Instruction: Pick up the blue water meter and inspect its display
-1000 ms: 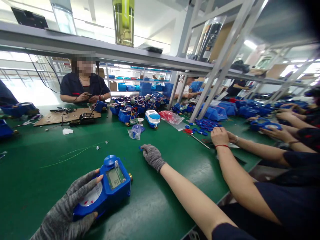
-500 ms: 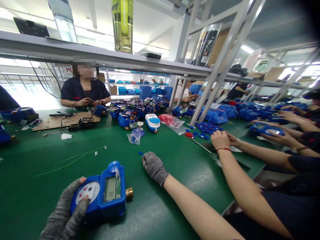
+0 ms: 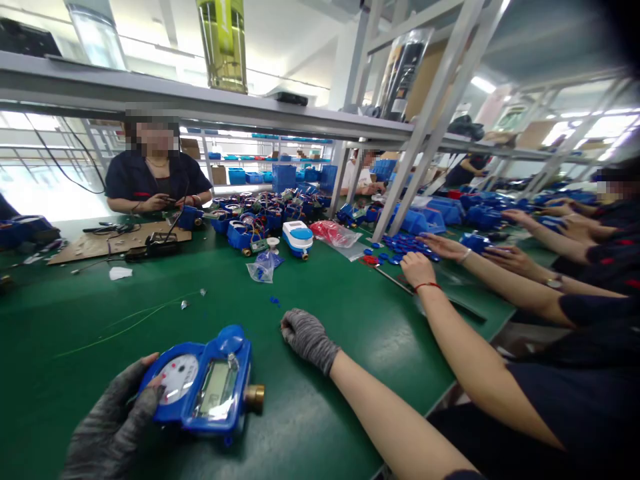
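Green table (image 3: 75, 373): left hand (image 3: 113, 427) grips blue meter (image 3: 203, 387).

A blue water meter (image 3: 203, 390) with a white dial and brass fitting lies on the green desk (image 3: 350, 313); both gloves, left (image 3: 107, 430) and right (image 3: 307, 339), are mottled grey.

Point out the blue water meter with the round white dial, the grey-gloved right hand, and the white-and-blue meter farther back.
blue water meter (image 3: 200, 387), head view, its screen.
grey-gloved right hand (image 3: 306, 337), head view, back of glove.
white-and-blue meter (image 3: 297, 237), head view, top face.
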A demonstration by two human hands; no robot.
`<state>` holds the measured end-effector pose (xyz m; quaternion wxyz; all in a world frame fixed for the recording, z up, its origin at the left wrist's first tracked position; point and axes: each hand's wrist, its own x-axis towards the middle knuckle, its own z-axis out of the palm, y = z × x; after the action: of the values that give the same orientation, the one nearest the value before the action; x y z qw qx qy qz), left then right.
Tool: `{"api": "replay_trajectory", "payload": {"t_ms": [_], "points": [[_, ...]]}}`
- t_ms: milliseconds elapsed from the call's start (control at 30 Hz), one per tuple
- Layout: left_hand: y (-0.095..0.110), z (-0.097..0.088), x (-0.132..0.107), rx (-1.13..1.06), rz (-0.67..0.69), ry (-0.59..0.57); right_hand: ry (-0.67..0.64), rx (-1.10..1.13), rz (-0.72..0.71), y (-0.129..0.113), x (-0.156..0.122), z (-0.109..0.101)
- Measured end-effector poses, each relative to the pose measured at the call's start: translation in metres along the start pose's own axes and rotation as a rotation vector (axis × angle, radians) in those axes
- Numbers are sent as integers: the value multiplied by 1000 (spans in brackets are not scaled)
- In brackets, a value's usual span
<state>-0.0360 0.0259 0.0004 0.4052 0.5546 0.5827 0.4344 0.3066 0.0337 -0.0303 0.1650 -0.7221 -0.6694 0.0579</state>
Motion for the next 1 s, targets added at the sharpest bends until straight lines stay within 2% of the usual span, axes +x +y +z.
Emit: {"api": "replay_trajectory", "payload": {"t_ms": [100,167,367,600,867,1000], "points": [[19,12,-10,-103,-55,-11,-23,1,7,-1,1,-2],[24,16,-14,-103,-41,-18,-31,-9,12,-2,1,-3],[18,17,-11,-74,66,-44,-34,-18,10,-4,0,-4],[19,18,-10,-98,20,-37,-35,55,12,2,2,-2],[20,19,-9,-126,1,-17,-125,133,-13,8,0,-12],[21,19,-10,-113,8,-8,-122,134,1,6,-1,-14]]}}
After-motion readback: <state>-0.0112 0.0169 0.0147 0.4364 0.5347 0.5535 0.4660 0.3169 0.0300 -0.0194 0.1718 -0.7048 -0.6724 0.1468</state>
